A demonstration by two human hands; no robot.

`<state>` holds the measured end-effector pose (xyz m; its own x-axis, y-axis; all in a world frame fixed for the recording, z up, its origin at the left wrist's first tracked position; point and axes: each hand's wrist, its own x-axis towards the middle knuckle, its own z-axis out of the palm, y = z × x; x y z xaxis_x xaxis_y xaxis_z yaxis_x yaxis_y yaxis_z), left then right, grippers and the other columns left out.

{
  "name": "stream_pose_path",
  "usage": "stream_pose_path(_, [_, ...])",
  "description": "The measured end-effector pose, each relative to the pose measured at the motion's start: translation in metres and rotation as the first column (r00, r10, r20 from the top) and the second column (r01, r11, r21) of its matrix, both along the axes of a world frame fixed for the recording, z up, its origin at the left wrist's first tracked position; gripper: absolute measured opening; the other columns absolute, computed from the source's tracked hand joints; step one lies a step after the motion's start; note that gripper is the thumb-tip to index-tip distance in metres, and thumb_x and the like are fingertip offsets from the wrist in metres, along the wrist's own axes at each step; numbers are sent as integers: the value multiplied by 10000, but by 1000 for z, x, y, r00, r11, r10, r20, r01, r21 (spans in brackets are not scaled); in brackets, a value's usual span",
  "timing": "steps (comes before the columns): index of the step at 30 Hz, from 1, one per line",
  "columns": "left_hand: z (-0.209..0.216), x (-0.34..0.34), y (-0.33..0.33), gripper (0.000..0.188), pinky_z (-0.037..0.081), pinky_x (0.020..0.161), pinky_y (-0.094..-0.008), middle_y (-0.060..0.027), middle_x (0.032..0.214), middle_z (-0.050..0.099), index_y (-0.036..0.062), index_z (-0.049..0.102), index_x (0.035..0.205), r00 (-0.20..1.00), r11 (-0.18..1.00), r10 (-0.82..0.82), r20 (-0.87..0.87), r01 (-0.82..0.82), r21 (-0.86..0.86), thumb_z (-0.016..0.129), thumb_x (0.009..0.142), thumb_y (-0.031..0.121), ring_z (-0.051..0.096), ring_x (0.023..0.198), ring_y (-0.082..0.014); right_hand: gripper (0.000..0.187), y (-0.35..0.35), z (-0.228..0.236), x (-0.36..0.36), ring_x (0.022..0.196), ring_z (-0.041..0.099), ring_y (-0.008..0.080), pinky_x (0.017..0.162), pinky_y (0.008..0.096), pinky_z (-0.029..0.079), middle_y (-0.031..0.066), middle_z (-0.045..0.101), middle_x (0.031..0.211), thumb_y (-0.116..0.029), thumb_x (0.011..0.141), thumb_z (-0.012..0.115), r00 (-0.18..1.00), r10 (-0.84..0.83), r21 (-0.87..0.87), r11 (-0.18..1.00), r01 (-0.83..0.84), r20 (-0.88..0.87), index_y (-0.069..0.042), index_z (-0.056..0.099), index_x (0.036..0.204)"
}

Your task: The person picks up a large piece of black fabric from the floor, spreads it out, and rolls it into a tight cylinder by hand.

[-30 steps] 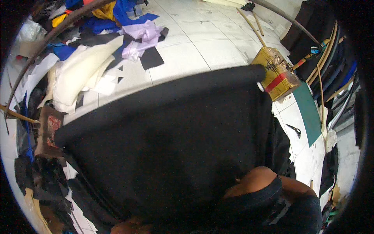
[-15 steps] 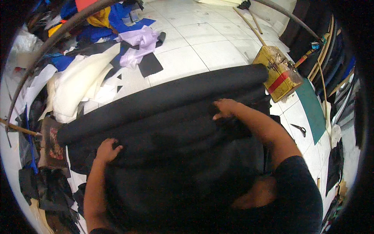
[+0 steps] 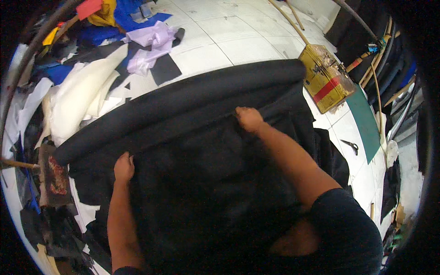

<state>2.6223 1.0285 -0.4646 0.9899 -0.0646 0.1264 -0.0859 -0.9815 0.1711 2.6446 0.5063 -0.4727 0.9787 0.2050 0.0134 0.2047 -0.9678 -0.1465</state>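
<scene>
A thick roll of black fabric [image 3: 183, 91] lies crosswise on the floor, its right end farther from me. From it a loose, wrinkled stretch of the black fabric [image 3: 197, 169] spreads back toward me. My left hand [image 3: 124, 166] is closed on this loose cloth, just on the near side of the roll's left half. Farther right, my right hand [image 3: 250, 119] grips a fold of the cloth in a fist, along a raised crease that runs parallel to the roll. The fingertips of both hands are partly hidden.
A yellow tin dustpan [image 3: 323, 78] stands by the roll's right end; a brown dustpan [image 3: 55, 178] stands by its left end. Black scissors [image 3: 351, 146] lie near a teal sheet [image 3: 364, 126]. Cream cloth [image 3: 80, 105] and lilac scraps [image 3: 153, 43] are heaped at far left.
Both hands have gone from spread fingers to closed on the black fabric. The right hand moved left and the left hand moved away from me. A crease now rises between them.
</scene>
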Motion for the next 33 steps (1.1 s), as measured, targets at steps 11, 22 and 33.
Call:
stream_pose_path(11, [100,-291,24,325,456,904,-462,-201,1068,643,53,646,1108,458,860,-500,-735,360,-362,428,972,250,597,1020,-369,262,-54,114,-277,730,618,405,668,496,490,189,629,782,-301,870,610,776,168,129,985,-113,-607,-41,589,879])
stream_pose_path(22, [187,-221,14,300,513,751,-339,-69,934,678,52,693,919,465,887,-379,-800,-66,-458,588,877,329,634,841,-187,315,-52,177,-220,883,661,179,753,322,525,100,696,936,-288,914,606,363,242,232,970,-69,-900,-46,664,1107])
stream_pose_path(33, [-12,-49,10,427,421,977,-444,-214,1174,586,30,620,1140,944,942,-328,-19,329,73,677,820,306,549,1114,-377,1046,-32,22,-38,1362,315,401,1133,474,248,204,359,1457,-522,669,773,972,82,-269,953,-141,-221,-108,257,1479])
